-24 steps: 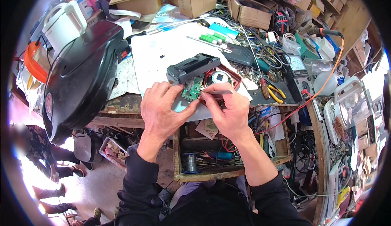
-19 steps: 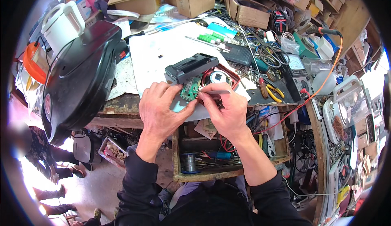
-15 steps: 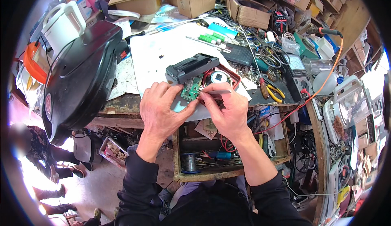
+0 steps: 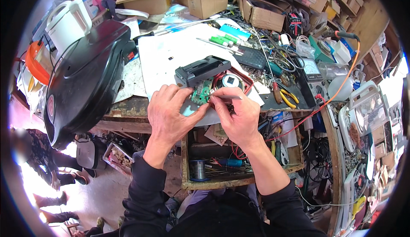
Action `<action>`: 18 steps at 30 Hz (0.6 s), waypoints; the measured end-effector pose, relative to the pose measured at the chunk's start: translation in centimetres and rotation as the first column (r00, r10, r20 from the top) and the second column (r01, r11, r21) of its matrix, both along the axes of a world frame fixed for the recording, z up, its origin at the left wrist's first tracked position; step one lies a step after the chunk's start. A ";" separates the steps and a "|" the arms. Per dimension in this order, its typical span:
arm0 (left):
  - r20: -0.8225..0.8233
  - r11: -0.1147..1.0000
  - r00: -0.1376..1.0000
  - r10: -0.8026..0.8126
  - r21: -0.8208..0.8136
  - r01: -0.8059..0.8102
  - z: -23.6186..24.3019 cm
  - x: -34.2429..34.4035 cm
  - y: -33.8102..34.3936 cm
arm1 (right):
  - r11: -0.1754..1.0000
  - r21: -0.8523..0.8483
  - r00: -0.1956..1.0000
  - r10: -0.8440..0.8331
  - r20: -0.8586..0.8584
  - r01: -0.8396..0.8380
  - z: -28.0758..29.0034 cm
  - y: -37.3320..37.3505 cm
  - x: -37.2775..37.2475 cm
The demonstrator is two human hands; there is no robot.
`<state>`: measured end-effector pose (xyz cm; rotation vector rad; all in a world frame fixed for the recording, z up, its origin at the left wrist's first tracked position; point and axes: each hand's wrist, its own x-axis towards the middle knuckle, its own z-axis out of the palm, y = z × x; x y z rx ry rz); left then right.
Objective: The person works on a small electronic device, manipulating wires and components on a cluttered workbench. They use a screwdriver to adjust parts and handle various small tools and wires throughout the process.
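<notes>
Half-open left hand (image 4: 168, 112) holds circuit board (image 4: 202, 93); right hand (image 4: 240, 116) pinches grey tool (image 4: 232, 97).

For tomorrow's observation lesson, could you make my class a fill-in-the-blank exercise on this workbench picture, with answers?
1. The circuit board at the fingertips of the left hand is ____ in colour.
2. The thin grey tool is held in the ____ hand.
3. The pliers on the bench have ____ handles.
4. Inside the open wooden drawer, the spool of wire stands toward the ____ side (left or right).

Missing words: green; right; yellow; left.
</notes>
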<state>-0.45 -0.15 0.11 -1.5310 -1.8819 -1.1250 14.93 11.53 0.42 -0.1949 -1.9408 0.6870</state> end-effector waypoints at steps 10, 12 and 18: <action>0.021 1.000 1.000 0.005 -0.007 -0.004 -0.2 0.1 0.1 | 0.995 0.093 0.999 -0.025 0.041 0.021 0.7 0.0 0.1; 0.025 1.000 1.000 0.006 -0.007 -0.006 -0.3 0.2 0.1 | 0.992 0.119 0.998 -0.034 0.048 0.028 0.6 0.0 0.1; 0.032 1.000 0.999 0.002 0.002 -0.002 -0.3 0.3 0.2 | 0.994 0.105 0.999 -0.017 0.031 0.014 0.5 0.0 0.3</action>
